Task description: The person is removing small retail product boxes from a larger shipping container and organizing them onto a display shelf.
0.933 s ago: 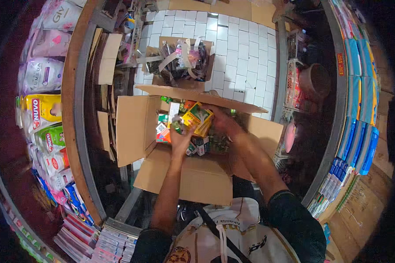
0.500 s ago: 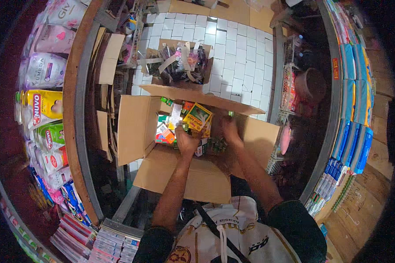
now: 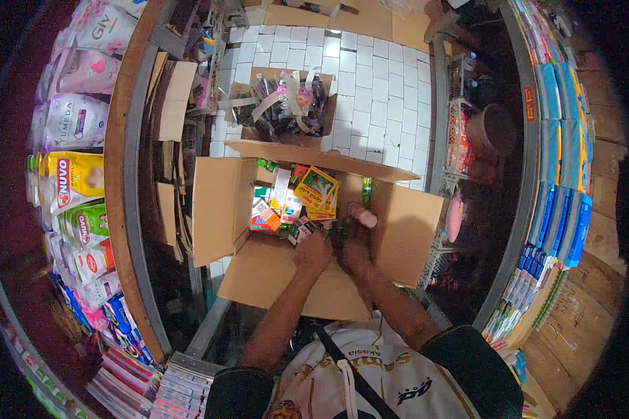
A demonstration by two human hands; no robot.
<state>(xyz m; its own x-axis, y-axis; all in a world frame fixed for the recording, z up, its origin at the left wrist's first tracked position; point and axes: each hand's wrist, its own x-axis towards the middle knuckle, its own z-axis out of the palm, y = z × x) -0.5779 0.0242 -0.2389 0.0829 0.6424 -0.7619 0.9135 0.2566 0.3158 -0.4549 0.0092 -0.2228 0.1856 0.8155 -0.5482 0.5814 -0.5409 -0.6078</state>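
Note:
A cardboard box with its flaps folded out stands in front of me, and both hands are inside it. My left hand is at the near side, next to a small dark green and white carton; its fingertips are hidden. Beside it, my right hand reaches down into shadow, its fingers mostly out of sight. Just beyond the right hand is a pink cylindrical container. A green bottle is in the far right corner. Yellow-and-green packets and a white-and-orange carton lie in the left half.
Past the box, a smaller open carton of dark wrapped items sits on white tiles. Shelves of colourful pouches line the left; blue packs are stacked at right. Flattened cardboard leans at left.
Both hands have drawn nearer to me, to the box's near side, and the right has moved left, off the far right corner. The green bottle and pink container there now show.

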